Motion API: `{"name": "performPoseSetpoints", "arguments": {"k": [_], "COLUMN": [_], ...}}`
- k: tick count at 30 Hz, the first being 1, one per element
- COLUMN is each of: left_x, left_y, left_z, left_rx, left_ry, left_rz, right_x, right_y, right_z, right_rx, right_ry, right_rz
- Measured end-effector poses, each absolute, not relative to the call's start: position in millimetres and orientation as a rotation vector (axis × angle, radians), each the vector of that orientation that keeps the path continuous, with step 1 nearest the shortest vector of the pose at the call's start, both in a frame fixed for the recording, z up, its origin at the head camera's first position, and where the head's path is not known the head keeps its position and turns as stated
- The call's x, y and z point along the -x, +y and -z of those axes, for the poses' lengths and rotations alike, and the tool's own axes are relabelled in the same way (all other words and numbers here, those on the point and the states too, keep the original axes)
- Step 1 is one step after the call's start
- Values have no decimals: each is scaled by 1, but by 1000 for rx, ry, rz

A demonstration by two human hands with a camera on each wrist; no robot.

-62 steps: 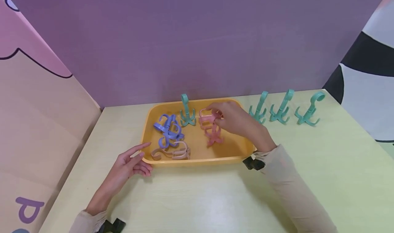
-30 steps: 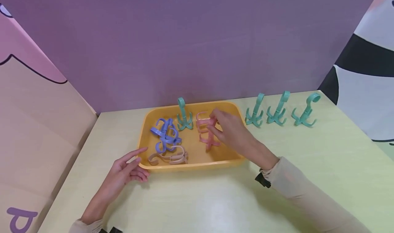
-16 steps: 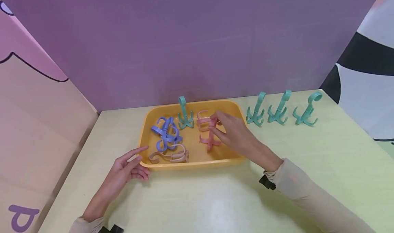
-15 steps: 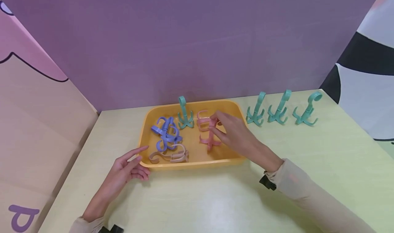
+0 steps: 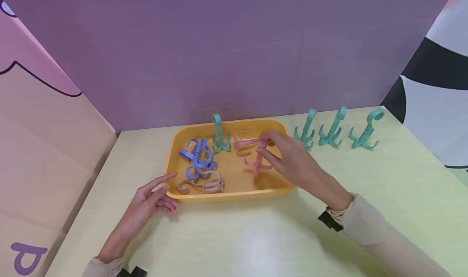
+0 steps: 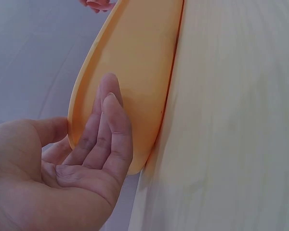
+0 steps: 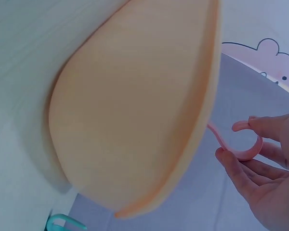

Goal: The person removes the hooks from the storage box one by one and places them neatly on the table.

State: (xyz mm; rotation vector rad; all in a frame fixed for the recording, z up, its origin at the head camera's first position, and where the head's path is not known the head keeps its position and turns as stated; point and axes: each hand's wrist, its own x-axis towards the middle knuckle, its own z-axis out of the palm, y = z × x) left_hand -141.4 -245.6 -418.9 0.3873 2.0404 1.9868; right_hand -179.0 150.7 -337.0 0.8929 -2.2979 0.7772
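In the head view my right hand [image 5: 294, 161] pinches the curled top of a pink multi-prong hanging hook [image 5: 258, 161], prongs down, over the right part of a yellow tray [image 5: 234, 195]. The right wrist view shows thumb and fingers around the pink curl [image 7: 248, 154]. A second pink hook [image 5: 245, 142] lies behind it in the tray, partly hidden by my fingers. My left hand [image 5: 148, 200] touches the tray's front left corner. Its thumb meets the rim, and its loosely bent fingers lie along the outer wall [image 6: 139, 106] in the left wrist view.
Blue hooks [image 5: 198, 159] lie in a tangle at the tray's left, beside a beige hook [image 5: 210, 185] and a green hook [image 5: 221, 141]. Three green hooks stand in a row right of the tray, the farthest hook [image 5: 365, 133] near the table's edge. A purple wall [image 5: 234, 57] rises behind.
My right hand has gone from reaching over the pink hooks to holding one by its top. That hook has moved a little right, apart from the other. My left hand stays at the corner.
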Motion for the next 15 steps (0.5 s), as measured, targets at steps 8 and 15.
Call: {"name": "performPoseSetpoints", "arguments": {"k": [8,15], "left_x": [141,141], "left_y": [-246,-246], "left_z": [420,418], "left_rx": [-383,-383], "left_ry": [2030,2046], "left_rz": [-1990,-1984], "right_x": [172,166], "right_y": [158,168], "right_z": [327,315], "right_rx": [-871,-827], "right_ry": [-2271,-2240], "right_rz": [-761,-720]}}
